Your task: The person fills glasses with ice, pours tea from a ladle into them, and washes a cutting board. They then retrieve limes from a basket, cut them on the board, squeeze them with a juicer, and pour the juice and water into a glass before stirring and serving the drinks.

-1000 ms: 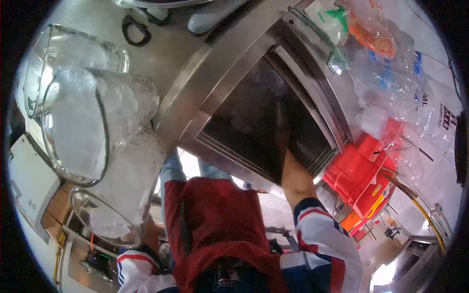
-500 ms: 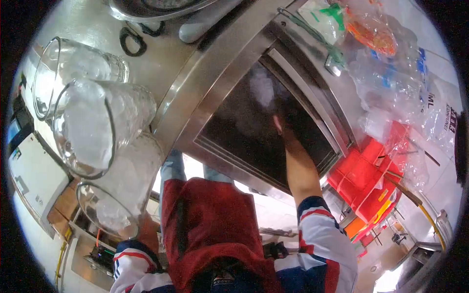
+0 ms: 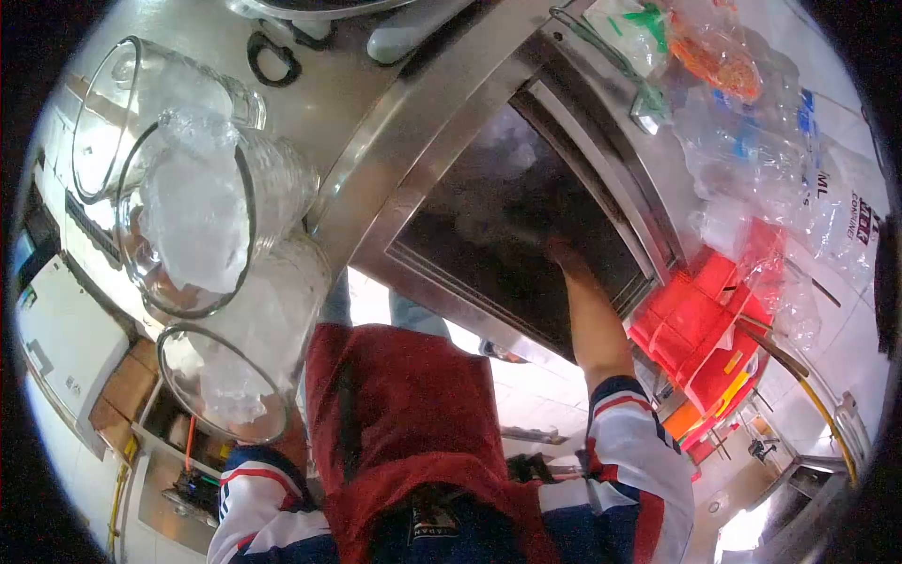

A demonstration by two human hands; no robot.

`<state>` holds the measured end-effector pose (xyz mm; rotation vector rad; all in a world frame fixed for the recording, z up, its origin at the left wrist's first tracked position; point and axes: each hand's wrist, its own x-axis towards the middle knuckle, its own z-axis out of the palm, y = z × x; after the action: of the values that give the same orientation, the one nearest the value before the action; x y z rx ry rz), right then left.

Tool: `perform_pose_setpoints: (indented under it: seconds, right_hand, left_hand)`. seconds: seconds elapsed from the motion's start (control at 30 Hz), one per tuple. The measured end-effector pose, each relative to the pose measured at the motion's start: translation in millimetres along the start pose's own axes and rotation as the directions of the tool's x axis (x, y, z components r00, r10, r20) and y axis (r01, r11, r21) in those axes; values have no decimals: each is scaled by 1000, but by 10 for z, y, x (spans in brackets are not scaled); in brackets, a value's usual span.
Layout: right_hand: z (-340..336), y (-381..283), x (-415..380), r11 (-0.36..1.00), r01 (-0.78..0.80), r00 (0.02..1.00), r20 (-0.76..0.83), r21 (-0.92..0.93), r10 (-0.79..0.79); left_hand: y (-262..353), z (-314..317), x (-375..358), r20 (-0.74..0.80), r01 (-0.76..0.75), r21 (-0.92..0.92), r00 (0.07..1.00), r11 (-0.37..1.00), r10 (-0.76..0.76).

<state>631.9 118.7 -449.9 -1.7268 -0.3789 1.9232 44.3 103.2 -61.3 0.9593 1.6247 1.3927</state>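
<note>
Three clear glasses cluster at the left, mouths turned toward me. The middle glass (image 3: 193, 221) is packed with white ice; the lower glass (image 3: 225, 385) holds ice too, and the upper glass (image 3: 108, 122) stands behind them. My left hand (image 3: 164, 285) is mostly hidden behind the glasses; some skin shows through the clear walls, closed around the lower ones. My right hand (image 3: 561, 252) reaches inside the dark opening of a steel chest (image 3: 413, 221), where pale ice (image 3: 517, 155) shows dimly. Its fingers are lost in shadow, so I cannot tell what they hold.
Black-handled scissors (image 3: 272, 58) and a large metal bowl (image 3: 319, 9) lie on the steel counter (image 3: 348, 103). Plastic bags and packaging (image 3: 742, 150) crowd the right side, above a red crate (image 3: 695, 329). A metal door frame (image 3: 601, 169) borders the opening.
My right hand has drawn back slightly toward the near right side of the opening, deeper in shadow. The pale patch inside looks dimmer. The whole view has shifted a little; the glasses stay clustered.
</note>
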Motion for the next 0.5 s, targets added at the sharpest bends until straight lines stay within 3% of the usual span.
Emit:
perform_pose_setpoints:
  seconds: [0.13,0.23,0.33,0.4,0.43,0.5]
  right_hand:
    - [394,-24,158,989,139,987,70,53,-142]
    - [1096,161,247,960,255,953,141,117,-270]
    - [1080,82,79,913,351,903,183,207,-389]
    - [599,-186,-123,874,414,862,200,254,-466]
    - [788,-106,-168,853,444,840,204,273,-503]
    - [793,-319,-273,807,507,788,217,303,-576]
  left_hand:
    - [73,-8,-142,20,10,-1,1000,1000,-10]
    - [182,-63,-226,29,-15,12,999,1000,14]
    - [62,65,-169,61,-32,38,998,999,30]
    - [-31,204,40,79,-39,41,996,998,36]
    - [-97,312,177,88,-39,38,996,999,35]
    - [-289,984,644,99,-41,23,994,999,39]
